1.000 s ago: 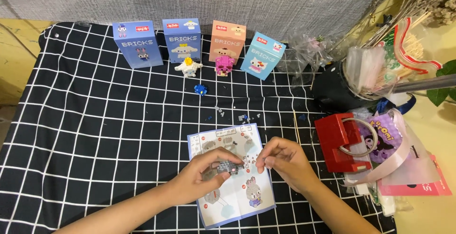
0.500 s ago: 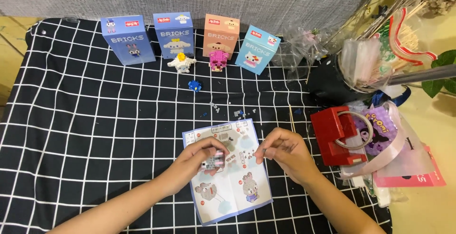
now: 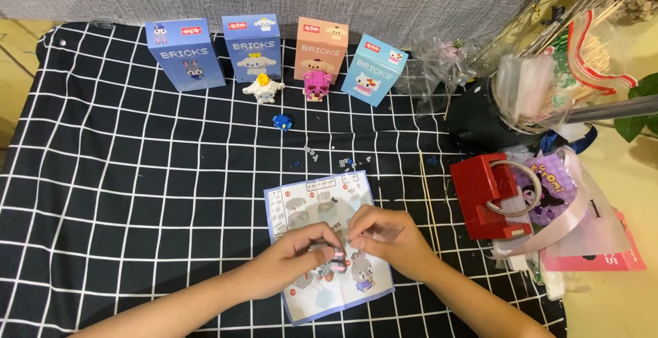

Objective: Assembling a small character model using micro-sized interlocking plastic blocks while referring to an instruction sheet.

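Both my hands meet over a pale blue instruction sheet (image 3: 322, 204) lying on the black checked cloth (image 3: 137, 194). My left hand (image 3: 295, 259) pinches a small grey and pink brick figure (image 3: 327, 264) between thumb and fingers. My right hand (image 3: 384, 238) touches the same figure from the right with its fingertips. Most of the figure is hidden by my fingers. A few loose tiny bricks (image 3: 343, 162) lie scattered just beyond the sheet.
Along the back stand several small boxes (image 3: 185, 53), with a white figure (image 3: 264, 88) and a pink figure (image 3: 315, 84) in front, and a blue piece (image 3: 282, 121). A red block (image 3: 483, 197), plastic bags (image 3: 548, 194) and a thin stick (image 3: 430, 201) lie at right.
The view has shifted, so everything sits a little lower in frame. My hands have drawn closer together over the sheet, both now on the small figure.
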